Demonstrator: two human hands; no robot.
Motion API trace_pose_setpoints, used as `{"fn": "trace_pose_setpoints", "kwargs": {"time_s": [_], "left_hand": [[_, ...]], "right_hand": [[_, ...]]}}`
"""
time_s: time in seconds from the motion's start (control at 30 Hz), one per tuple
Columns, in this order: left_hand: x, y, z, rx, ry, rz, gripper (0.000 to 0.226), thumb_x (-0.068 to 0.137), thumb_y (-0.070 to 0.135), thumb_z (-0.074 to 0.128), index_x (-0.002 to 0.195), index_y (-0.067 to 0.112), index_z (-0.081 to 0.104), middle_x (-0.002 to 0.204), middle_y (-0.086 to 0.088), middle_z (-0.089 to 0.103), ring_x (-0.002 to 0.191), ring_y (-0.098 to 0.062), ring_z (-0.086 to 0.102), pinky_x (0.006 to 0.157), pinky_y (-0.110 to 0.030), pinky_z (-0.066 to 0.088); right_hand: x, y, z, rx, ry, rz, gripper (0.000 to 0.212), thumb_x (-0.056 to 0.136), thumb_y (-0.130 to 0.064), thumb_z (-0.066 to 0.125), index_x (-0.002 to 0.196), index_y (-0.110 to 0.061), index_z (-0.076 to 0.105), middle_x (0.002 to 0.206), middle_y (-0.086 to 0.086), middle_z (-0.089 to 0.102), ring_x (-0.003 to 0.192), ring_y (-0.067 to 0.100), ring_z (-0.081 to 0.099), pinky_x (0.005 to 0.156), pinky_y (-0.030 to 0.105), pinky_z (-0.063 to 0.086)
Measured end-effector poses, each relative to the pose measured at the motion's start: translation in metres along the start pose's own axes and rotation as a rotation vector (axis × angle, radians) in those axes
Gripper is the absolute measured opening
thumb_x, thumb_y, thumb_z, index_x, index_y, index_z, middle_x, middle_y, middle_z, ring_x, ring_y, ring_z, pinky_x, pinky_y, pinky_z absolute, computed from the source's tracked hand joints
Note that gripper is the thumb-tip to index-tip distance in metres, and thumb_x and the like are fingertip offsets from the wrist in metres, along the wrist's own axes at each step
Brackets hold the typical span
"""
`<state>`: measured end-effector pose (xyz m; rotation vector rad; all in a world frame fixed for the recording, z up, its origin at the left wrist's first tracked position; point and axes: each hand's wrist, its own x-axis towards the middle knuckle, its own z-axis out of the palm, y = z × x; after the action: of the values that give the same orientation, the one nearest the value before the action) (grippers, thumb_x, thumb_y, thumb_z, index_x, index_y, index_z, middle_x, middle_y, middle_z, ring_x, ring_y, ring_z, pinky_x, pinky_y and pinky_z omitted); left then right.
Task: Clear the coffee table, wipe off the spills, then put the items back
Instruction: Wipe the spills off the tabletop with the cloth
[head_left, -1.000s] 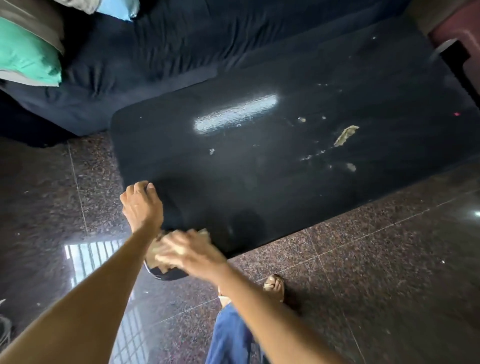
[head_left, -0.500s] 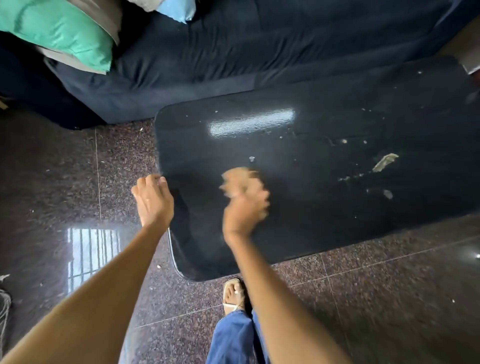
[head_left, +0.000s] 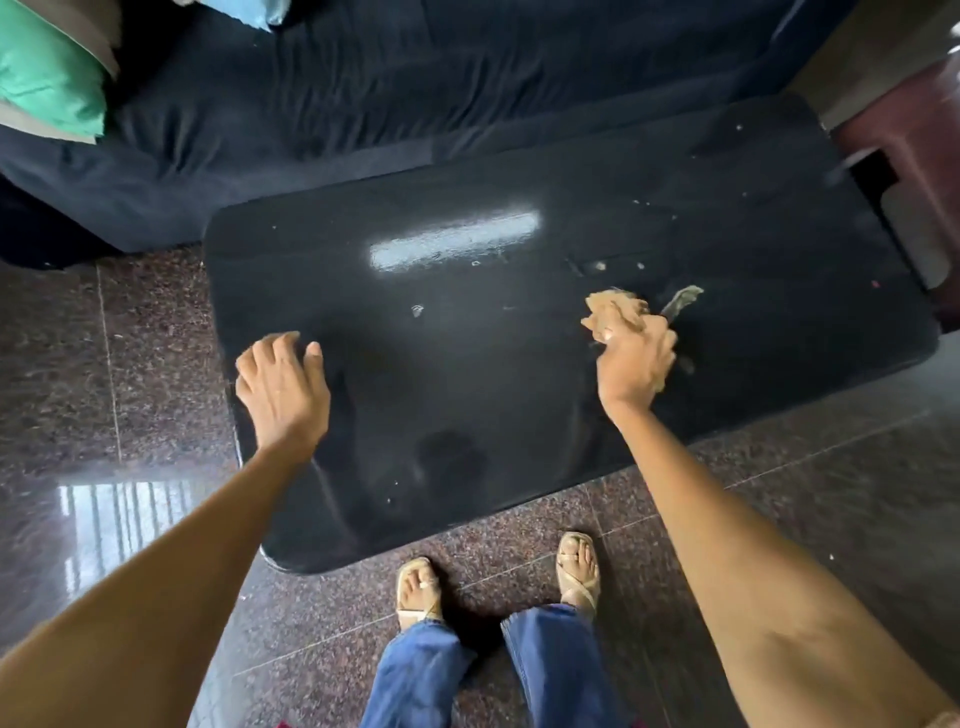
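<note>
The glossy black coffee table (head_left: 467, 364) fills the middle of the view. My right hand (head_left: 636, 364) is shut on a crumpled tan cloth (head_left: 613, 312) and presses it onto the table's right half. A pale greenish spill (head_left: 683, 300) lies just beyond the cloth, touching it. Small pale specks (head_left: 600, 266) dot the top further back, and one fleck (head_left: 417, 310) sits near the centre. My left hand (head_left: 283, 387) rests flat on the table's left edge, fingers spread, holding nothing.
A dark blue sofa (head_left: 363, 104) runs along the table's far side, with a green cushion (head_left: 47, 88) at top left. A maroon stool (head_left: 914, 140) stands at the far right corner. My sandalled feet (head_left: 576, 566) stand on polished granite floor by the near edge.
My right hand has carried the cloth from the table's near left corner across to the right, up against the greenish spill. The left hand has stayed on the left edge.
</note>
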<state>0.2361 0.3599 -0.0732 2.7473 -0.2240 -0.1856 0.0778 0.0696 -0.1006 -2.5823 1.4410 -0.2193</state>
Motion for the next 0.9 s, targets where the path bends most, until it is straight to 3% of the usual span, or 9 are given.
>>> {"fn": "trace_pose_setpoints", "kwargs": {"time_s": [0.13, 0.3, 0.43, 0.53, 0.6, 0.63, 0.7, 0.8, 0.9], "left_hand": [[-0.008, 0.036, 0.008, -0.034, -0.029, -0.012, 0.037, 0.098, 0.028, 0.04, 0.126, 0.005, 0.05, 0.133, -0.017, 0.046, 0.127, -0.037, 0.033, 0.106, -0.049, 0.026], [-0.017, 0.082, 0.026, -0.051, -0.047, 0.014, 0.038, 0.099, 0.03, 0.036, 0.129, 0.008, 0.048, 0.136, -0.013, 0.045, 0.129, -0.033, 0.032, 0.109, -0.047, 0.024], [-0.039, 0.116, 0.048, -0.03, -0.11, 0.053, 0.038, 0.1, 0.031, 0.034, 0.128, 0.009, 0.047, 0.136, -0.012, 0.044, 0.13, -0.032, 0.031, 0.109, -0.046, 0.024], [-0.049, 0.142, 0.059, -0.025, -0.125, 0.072, 0.038, 0.099, 0.03, 0.036, 0.128, 0.009, 0.048, 0.136, -0.012, 0.045, 0.13, -0.032, 0.031, 0.108, -0.046, 0.023], [-0.051, 0.158, 0.063, -0.034, -0.115, 0.053, 0.038, 0.099, 0.03, 0.036, 0.128, 0.009, 0.048, 0.136, -0.011, 0.045, 0.13, -0.032, 0.031, 0.108, -0.046, 0.023], [-0.052, 0.169, 0.065, -0.044, -0.108, 0.045, 0.038, 0.099, 0.031, 0.036, 0.128, 0.009, 0.048, 0.137, -0.011, 0.045, 0.13, -0.032, 0.031, 0.109, -0.046, 0.023], [-0.055, 0.186, 0.069, -0.065, -0.103, 0.034, 0.039, 0.099, 0.031, 0.036, 0.129, 0.009, 0.048, 0.136, -0.011, 0.045, 0.13, -0.031, 0.031, 0.109, -0.046, 0.023], [-0.063, 0.207, 0.077, -0.056, -0.115, 0.031, 0.038, 0.099, 0.031, 0.036, 0.128, 0.009, 0.049, 0.136, -0.011, 0.045, 0.13, -0.031, 0.031, 0.109, -0.045, 0.022], [-0.074, 0.22, 0.087, -0.019, -0.138, 0.039, 0.038, 0.099, 0.031, 0.037, 0.128, 0.009, 0.048, 0.137, -0.011, 0.044, 0.13, -0.032, 0.03, 0.11, -0.046, 0.022]], "right_hand": [[-0.024, -0.031, 0.005, 0.118, -0.04, 0.248, 0.039, 0.083, -0.015, 0.058, 0.121, -0.02, 0.053, 0.113, 0.012, 0.049, 0.104, 0.033, 0.049, 0.081, 0.043, 0.044], [-0.14, -0.073, 0.004, 0.247, -0.202, -0.621, 0.043, 0.08, -0.012, 0.041, 0.113, -0.031, 0.06, 0.095, 0.007, 0.058, 0.078, 0.027, 0.052, 0.058, 0.036, 0.046], [-0.121, -0.028, 0.002, 0.237, -0.218, -0.891, 0.048, 0.081, -0.011, 0.032, 0.108, -0.023, 0.07, 0.101, 0.012, 0.064, 0.083, 0.029, 0.056, 0.066, 0.037, 0.048], [-0.075, 0.051, -0.009, 0.227, -0.232, -0.689, 0.037, 0.098, -0.037, 0.037, 0.103, -0.023, 0.071, 0.1, 0.006, 0.067, 0.088, 0.022, 0.061, 0.072, 0.038, 0.053], [-0.036, 0.117, -0.023, 0.143, -0.088, -0.443, 0.048, 0.1, -0.049, 0.03, 0.1, -0.024, 0.07, 0.09, 0.004, 0.066, 0.077, 0.017, 0.057, 0.063, 0.021, 0.042], [-0.013, 0.151, -0.029, 0.111, -0.031, -0.29, 0.046, 0.1, -0.046, 0.033, 0.099, -0.019, 0.07, 0.089, 0.007, 0.064, 0.076, 0.019, 0.054, 0.063, 0.018, 0.033], [0.027, 0.194, -0.044, 0.06, 0.045, 0.02, 0.016, 0.091, -0.015, 0.058, 0.103, -0.013, 0.068, 0.095, 0.017, 0.059, 0.083, 0.033, 0.053, 0.068, 0.03, 0.042], [0.054, 0.194, -0.045, 0.026, 0.051, 0.319, 0.041, 0.076, 0.004, 0.06, 0.113, -0.014, 0.063, 0.107, 0.021, 0.052, 0.097, 0.041, 0.048, 0.079, 0.052, 0.047], [0.017, 0.147, -0.038, 0.248, 0.016, 0.275, 0.03, 0.076, -0.007, 0.064, 0.106, -0.011, 0.062, 0.103, 0.017, 0.056, 0.094, 0.036, 0.051, 0.078, 0.052, 0.048]]}}
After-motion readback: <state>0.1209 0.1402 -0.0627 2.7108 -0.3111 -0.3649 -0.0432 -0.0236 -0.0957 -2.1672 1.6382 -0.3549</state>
